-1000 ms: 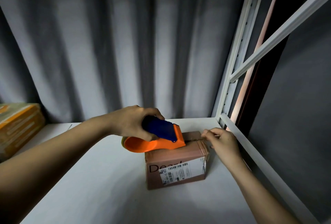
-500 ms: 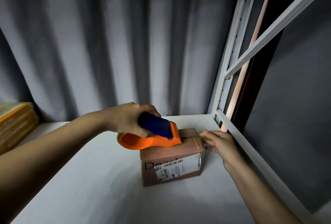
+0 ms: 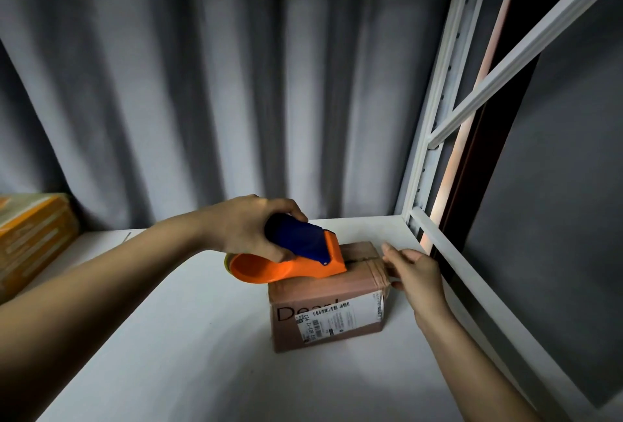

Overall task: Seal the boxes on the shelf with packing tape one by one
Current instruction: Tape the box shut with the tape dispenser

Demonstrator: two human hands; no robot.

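From the head camera we look down on a white shelf (image 3: 188, 337) backed by a grey curtain (image 3: 202, 84), with the white metal upright of the rack (image 3: 435, 138) standing at the far right corner. A small brown cardboard box (image 3: 323, 300) sits on the shelf right of centre, its near face carrying a white shipping label (image 3: 340, 318) and dark printed letters. Our left hand (image 3: 246, 226) is curled round the blue handle of an orange tape dispenser (image 3: 296, 261), fingers wrapped over the top and the thumb tucked underneath, so the grip is closed tight on it. The dispenser lies across the top of the box, its front end resting on the lid near the middle seam and its round orange body hanging past the box's left edge. Our right hand (image 3: 416, 273) is at the right end of the box, fingers held fairly straight and close together, their tips touching the strip of tape (image 3: 376, 270) that folds down over that end; the thumb lies lower, against the box's right side. We cannot tell whether those fingers pinch the tape or only press it flat. At the far left edge of the shelf, well apart from the brown box, sits a yellow-orange box (image 3: 30, 239), only partly in view.
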